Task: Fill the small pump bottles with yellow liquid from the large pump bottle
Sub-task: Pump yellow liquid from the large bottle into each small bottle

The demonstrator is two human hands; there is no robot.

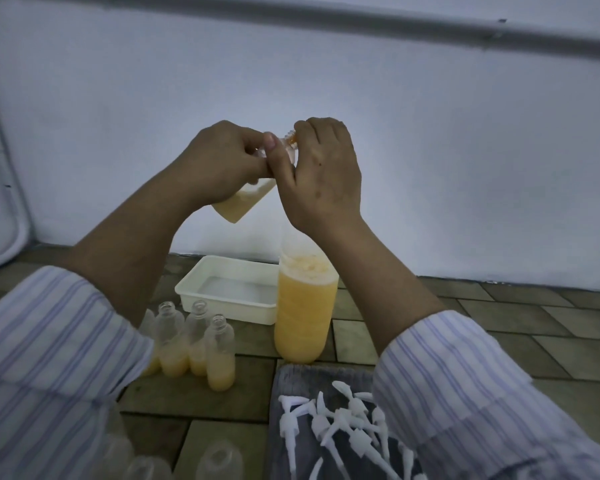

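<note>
While left grip (219, 161) clasps small bottle (243, 202) | right grip (323, 174) pinches its neck | labels unreadable

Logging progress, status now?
Left hand grips tilted small bottle; right hand at its neck. Large bottle stands below. Nothing obstructing.

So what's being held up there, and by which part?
A small bottle, tilted: the left hand grips its upper body, the right hand fingers pinch near its neck.
</note>
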